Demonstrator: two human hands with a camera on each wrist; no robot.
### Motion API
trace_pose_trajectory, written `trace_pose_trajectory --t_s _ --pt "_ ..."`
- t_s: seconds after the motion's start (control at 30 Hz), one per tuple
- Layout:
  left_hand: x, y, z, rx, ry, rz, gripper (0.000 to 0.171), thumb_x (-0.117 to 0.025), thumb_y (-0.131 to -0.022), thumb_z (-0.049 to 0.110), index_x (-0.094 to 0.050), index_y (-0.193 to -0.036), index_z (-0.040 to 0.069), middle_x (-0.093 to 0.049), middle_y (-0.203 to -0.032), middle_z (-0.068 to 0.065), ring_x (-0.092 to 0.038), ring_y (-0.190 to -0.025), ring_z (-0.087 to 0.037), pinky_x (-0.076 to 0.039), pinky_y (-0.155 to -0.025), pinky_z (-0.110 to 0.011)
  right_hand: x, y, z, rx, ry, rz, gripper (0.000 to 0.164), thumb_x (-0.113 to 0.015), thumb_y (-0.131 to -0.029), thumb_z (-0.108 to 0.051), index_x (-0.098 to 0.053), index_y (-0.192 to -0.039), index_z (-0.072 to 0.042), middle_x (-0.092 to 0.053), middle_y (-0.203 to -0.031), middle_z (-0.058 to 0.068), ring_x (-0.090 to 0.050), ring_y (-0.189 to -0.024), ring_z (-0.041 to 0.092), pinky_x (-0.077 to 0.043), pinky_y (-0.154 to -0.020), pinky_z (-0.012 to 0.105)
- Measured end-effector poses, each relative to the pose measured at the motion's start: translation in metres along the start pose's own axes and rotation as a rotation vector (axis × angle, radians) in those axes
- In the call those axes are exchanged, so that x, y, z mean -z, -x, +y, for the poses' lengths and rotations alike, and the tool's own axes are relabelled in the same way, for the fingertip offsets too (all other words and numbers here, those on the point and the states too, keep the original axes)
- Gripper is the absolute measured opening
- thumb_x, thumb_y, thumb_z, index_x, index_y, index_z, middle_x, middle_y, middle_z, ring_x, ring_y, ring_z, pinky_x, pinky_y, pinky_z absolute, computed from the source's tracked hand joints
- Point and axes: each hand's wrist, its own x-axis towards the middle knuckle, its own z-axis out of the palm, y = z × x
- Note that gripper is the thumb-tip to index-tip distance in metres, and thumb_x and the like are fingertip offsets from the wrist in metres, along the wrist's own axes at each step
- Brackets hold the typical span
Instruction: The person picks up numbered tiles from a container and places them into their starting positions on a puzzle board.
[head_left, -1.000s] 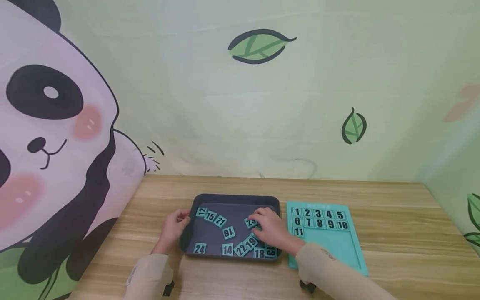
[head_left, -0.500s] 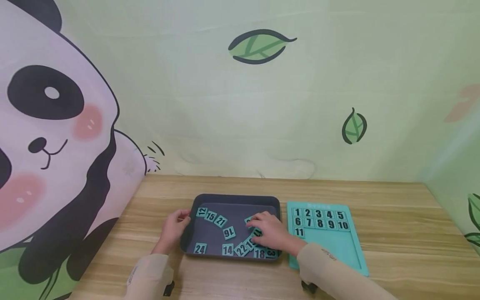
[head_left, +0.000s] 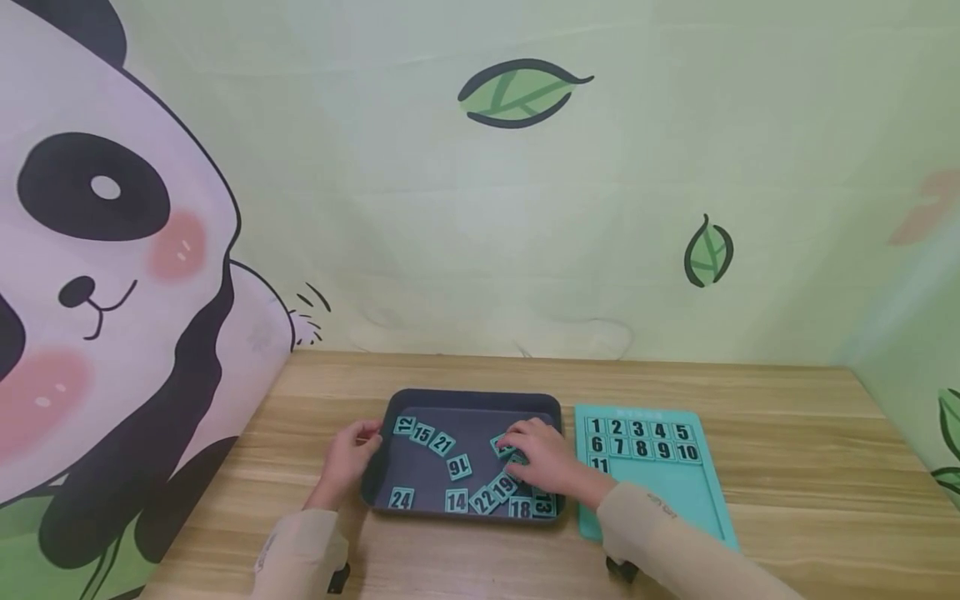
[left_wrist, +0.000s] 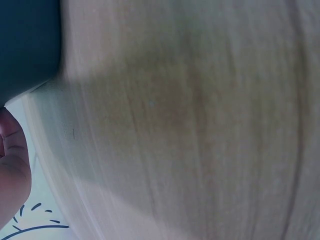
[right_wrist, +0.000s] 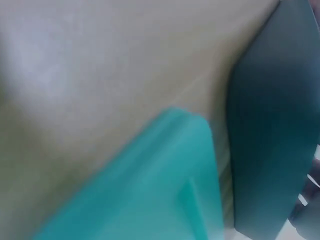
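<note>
A dark tray (head_left: 422, 479) holds several turquoise number tiles, among them 16 (head_left: 458, 467), 24 (head_left: 401, 499) and 22 (head_left: 483, 500). At the tray's left side, my left hand (head_left: 347, 460) grips the rim. Its curled fingers (left_wrist: 14, 142) show beside the tray's wall in the left wrist view. My right hand (head_left: 551, 457) reaches over the tray's right side, fingers spread and bent among the tiles. Its fingertips touch a partly covered tile (head_left: 500, 447) and lie close over the tile 19 (head_left: 502, 486). Other tiles under this hand are partly hidden.
Right of the tray lies a turquoise board (head_left: 667, 492) with tiles 1 to 11 in order in its upper rows. Both stand on a wooden table (head_left: 795, 467). A wall cloth (head_left: 637, 167) with a panda and leaves hangs behind.
The right hand has shifted slightly about the tiles, covering the tile 23 more and moving over those near 19. The left hand stays at the tray's rim.
</note>
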Motion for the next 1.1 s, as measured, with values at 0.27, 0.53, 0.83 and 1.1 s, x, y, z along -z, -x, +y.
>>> trace_pose_trajectory --t_s 0.27,0.53,0.83,1.1 --pt "0.001 0.0 -0.001 0.004 0.011 0.0 0.029 -0.049 -0.088 0.007 -0.053 -0.115 -0.001 -0.057 -0.107 -0.018 -0.053 -0.099 -0.028 -0.046 -0.083 -0.041 0.01 -0.015 0.0 -0.003 0.025 0.007 0.029 -0.061 -0.081 -0.022 -0.061 -0.108 -0.014 -0.056 -0.113 0.005 -0.047 -0.107 0.024 -0.039 -0.09 0.045" --pt "0.0 0.0 -0.002 -0.026 0.008 0.026 0.028 -0.05 -0.086 0.006 -0.055 -0.112 -0.002 -0.058 -0.105 -0.019 -0.054 -0.098 -0.029 -0.047 -0.083 -0.041 0.005 -0.05 -0.024 -0.006 0.111 -0.111 0.039 -0.054 -0.086 -0.031 -0.053 -0.121 -0.014 -0.046 -0.13 0.006 -0.04 -0.121 0.025 -0.035 -0.097 0.046" --pt "-0.002 -0.002 -0.001 -0.027 0.027 0.033 0.027 -0.051 -0.086 0.006 -0.056 -0.112 -0.003 -0.058 -0.104 -0.019 -0.054 -0.097 -0.028 -0.047 -0.083 -0.04 -0.02 -0.083 -0.057 -0.016 0.118 -0.298 0.058 -0.043 -0.087 -0.049 -0.037 -0.134 -0.016 -0.026 -0.145 0.003 -0.025 -0.133 0.023 -0.028 -0.103 0.049" --pt "-0.001 -0.001 -0.002 -0.036 0.038 0.037 0.027 -0.052 -0.085 0.006 -0.056 -0.111 -0.002 -0.059 -0.103 -0.019 -0.055 -0.095 -0.028 -0.048 -0.08 -0.039 -0.038 -0.102 -0.079 -0.05 0.094 -0.397 0.067 -0.031 -0.085 -0.06 -0.031 -0.138 -0.018 -0.02 -0.147 -0.001 -0.017 -0.136 0.02 -0.023 -0.105 0.05"
